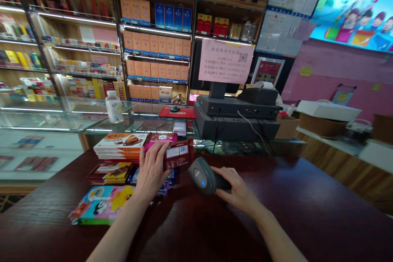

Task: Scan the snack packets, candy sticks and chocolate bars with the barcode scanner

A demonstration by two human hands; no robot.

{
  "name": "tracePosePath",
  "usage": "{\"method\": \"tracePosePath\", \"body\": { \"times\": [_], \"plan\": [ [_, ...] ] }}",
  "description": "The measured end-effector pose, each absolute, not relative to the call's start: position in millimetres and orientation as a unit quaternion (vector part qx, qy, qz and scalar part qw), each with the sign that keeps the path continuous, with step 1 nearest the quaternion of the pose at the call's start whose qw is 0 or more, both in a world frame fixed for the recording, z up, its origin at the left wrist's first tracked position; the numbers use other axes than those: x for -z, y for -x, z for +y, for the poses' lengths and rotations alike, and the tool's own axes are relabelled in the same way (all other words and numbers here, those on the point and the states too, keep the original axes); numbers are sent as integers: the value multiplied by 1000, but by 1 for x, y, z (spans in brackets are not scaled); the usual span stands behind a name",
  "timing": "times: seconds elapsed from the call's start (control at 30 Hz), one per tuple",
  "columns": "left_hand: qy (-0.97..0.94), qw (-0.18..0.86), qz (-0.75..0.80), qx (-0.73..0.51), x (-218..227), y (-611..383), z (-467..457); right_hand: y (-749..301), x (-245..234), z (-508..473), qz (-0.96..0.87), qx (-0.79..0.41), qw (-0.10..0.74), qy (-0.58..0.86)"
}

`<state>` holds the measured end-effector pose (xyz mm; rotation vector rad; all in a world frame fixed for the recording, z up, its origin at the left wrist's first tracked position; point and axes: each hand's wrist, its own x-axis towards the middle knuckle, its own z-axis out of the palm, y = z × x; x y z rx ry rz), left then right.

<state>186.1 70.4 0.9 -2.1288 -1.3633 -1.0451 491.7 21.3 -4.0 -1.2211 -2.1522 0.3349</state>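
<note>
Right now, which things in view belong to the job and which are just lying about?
Job in hand:
scanner in right hand
dark red packet in left hand
probably the stacked boxes

Just lying about:
white bottle
mouse on red mat

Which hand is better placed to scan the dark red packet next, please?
Probably the right hand: it holds the scanner beside the dark red packet, whose barcode shows; the left hand has fingers at the packet's edge.

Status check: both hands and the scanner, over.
Left hand holding dark-red packet, barcode showing. Right hand gripping scanner. Nothing visible blocking scanner from packet.
</note>
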Motion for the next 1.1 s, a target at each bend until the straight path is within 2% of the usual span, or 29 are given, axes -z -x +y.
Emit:
{"method": "tracePosePath", "body": {
  "times": [0.77,1.1],
  "plan": [
    [762,195,-488,378,-1,-187,69,-490,7,21,-809,-168,303,475],
    [758,201,-486,387,-2,-189,69,-465,8,15,-856,-180,215,434]
  ]
}}
